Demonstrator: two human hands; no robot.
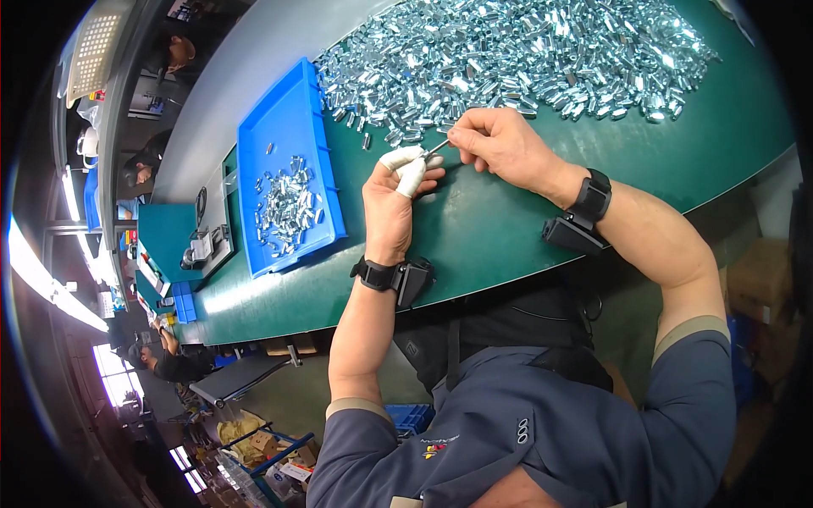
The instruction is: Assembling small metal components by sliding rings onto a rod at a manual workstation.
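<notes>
My left hand (394,196), with white coverings on its thumb and forefinger, is closed in a pinch above the green table (500,220). Whatever sits between those fingertips is too small and hidden to make out. From the right, my right hand (508,154) grips a thin dark metal rod (438,148) between thumb and forefinger. The rod's far end meets the left fingertips. Beyond both hands spreads a large heap of shiny silver metal pieces (517,55), short and elongated. Left of my left hand lies a shallow blue tray (318,161) with a smaller pile of similar pieces (290,203).
A few loose pieces (367,141) lie between the heap and the tray. Farther left are a dark device (203,245) and a small blue bin (184,302). The table's curved front edge runs below my wrists. Other people (169,360) are at the far left.
</notes>
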